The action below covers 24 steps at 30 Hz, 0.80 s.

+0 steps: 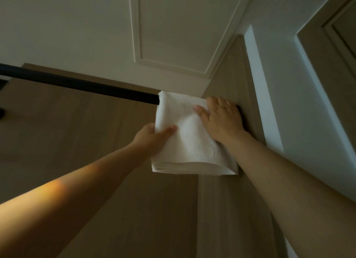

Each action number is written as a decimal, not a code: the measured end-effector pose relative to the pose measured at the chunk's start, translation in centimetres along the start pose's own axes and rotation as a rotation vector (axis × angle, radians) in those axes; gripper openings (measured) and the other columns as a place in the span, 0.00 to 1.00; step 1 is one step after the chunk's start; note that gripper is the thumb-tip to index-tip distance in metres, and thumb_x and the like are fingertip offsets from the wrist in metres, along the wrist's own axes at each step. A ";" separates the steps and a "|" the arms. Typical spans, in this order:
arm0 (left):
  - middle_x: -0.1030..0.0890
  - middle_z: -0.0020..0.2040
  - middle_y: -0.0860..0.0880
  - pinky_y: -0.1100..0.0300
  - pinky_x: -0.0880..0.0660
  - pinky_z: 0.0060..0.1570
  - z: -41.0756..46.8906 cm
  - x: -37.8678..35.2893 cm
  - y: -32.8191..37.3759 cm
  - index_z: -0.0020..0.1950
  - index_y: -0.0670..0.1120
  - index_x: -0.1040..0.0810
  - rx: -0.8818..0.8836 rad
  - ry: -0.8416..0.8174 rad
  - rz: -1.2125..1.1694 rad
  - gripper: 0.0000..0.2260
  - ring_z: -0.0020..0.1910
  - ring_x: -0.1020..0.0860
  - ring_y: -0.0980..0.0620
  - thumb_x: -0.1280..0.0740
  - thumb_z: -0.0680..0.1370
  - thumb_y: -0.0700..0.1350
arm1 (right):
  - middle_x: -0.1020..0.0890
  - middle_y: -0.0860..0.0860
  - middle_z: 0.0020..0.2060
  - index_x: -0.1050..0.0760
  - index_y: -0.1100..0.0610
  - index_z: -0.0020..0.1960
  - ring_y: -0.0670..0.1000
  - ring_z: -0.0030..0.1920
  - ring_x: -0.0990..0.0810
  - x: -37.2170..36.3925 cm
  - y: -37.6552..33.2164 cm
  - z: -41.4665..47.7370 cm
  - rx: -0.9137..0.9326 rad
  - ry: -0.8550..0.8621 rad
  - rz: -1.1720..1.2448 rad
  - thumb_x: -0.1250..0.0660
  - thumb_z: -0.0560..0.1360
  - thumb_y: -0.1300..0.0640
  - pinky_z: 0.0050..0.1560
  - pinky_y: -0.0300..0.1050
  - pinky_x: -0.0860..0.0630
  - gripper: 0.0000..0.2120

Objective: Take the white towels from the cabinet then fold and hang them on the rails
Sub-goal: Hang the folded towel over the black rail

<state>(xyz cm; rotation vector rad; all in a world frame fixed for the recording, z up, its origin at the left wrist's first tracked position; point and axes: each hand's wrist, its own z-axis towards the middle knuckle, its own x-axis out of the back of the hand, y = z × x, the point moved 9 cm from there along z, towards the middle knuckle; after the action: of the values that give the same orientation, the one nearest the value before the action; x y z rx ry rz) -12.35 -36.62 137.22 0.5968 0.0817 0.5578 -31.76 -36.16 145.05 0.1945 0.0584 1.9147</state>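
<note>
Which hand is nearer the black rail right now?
Right. The right hand sits at rail height, fingers over the white towel where it drapes the black rail. The left hand grips the towel's left edge, below the rail.

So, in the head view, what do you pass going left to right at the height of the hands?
black rail → left hand → white towel → right hand → white wall
</note>
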 end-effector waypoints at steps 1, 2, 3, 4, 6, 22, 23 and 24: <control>0.18 0.52 0.48 0.54 0.21 0.46 0.0 0.1 -0.1 0.60 0.47 0.24 -0.002 0.001 0.009 0.22 0.49 0.19 0.48 0.33 0.74 0.61 | 0.25 0.58 0.62 0.30 0.59 0.62 0.58 0.63 0.28 0.0 0.1 0.0 -0.011 0.004 -0.035 0.56 0.81 0.37 0.70 0.55 0.41 0.30; 0.18 0.51 0.48 0.53 0.21 0.47 0.0 0.3 0.0 0.60 0.47 0.24 -0.009 0.004 0.017 0.22 0.49 0.19 0.48 0.33 0.74 0.62 | 0.24 0.59 0.62 0.30 0.60 0.63 0.58 0.64 0.28 0.2 0.3 -0.1 -0.027 0.008 -0.060 0.56 0.81 0.37 0.72 0.57 0.44 0.31; 0.18 0.51 0.48 0.53 0.21 0.47 0.1 0.4 0.0 0.59 0.47 0.24 -0.013 0.005 0.019 0.22 0.49 0.19 0.48 0.33 0.74 0.62 | 0.24 0.59 0.62 0.29 0.61 0.63 0.59 0.65 0.28 0.3 0.6 0.0 -0.041 0.005 -0.064 0.57 0.81 0.37 0.74 0.57 0.45 0.31; 0.18 0.51 0.49 0.53 0.21 0.47 0.1 0.4 0.1 0.59 0.47 0.24 -0.016 0.005 0.018 0.23 0.48 0.19 0.48 0.33 0.74 0.62 | 0.24 0.60 0.62 0.28 0.62 0.62 0.59 0.64 0.27 0.6 0.8 0.0 -0.052 0.001 -0.046 0.57 0.82 0.39 0.73 0.56 0.43 0.31; 0.18 0.51 0.49 0.53 0.21 0.47 0.1 0.5 0.1 0.60 0.47 0.24 -0.014 0.007 0.018 0.23 0.48 0.19 0.49 0.33 0.73 0.62 | 0.23 0.62 0.60 0.27 0.64 0.61 0.61 0.61 0.25 1.5 0.9 0.0 -0.063 -0.017 0.006 0.55 0.84 0.44 0.66 0.53 0.34 0.27; 0.24 0.53 0.52 0.61 0.24 0.38 -0.6 1.3 4.2 0.66 0.50 0.37 -0.216 0.129 -0.018 0.22 0.47 0.22 0.53 0.34 0.77 0.57 | 0.20 0.62 0.54 0.22 0.66 0.55 0.62 0.56 0.21 5.2 4.2 2.6 -0.349 0.031 0.001 0.37 0.77 0.69 0.43 0.46 0.30 0.09; 0.22 0.52 0.51 0.60 0.24 0.39 -0.5 1.3 4.3 0.63 0.47 0.32 -0.204 0.133 0.008 0.20 0.47 0.21 0.52 0.35 0.77 0.57 | 0.19 0.62 0.53 0.21 0.66 0.54 0.62 0.55 0.20 5.2 4.0 2.5 -0.333 0.034 -0.018 0.37 0.77 0.70 0.43 0.46 0.29 0.09; 0.21 0.51 0.50 0.59 0.23 0.41 -0.2 1.3 4.1 0.60 0.45 0.28 -0.190 0.135 0.030 0.19 0.47 0.20 0.50 0.35 0.77 0.57 | 0.19 0.61 0.52 0.21 0.65 0.53 0.61 0.54 0.20 5.2 3.8 2.5 -0.314 0.031 -0.034 0.37 0.76 0.70 0.43 0.46 0.28 0.09</control>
<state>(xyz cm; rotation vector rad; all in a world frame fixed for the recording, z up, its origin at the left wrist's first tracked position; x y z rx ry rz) -13.28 -33.00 139.41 0.3759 0.1459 0.6273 -36.64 -32.76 148.57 -0.0475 -0.2155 1.8650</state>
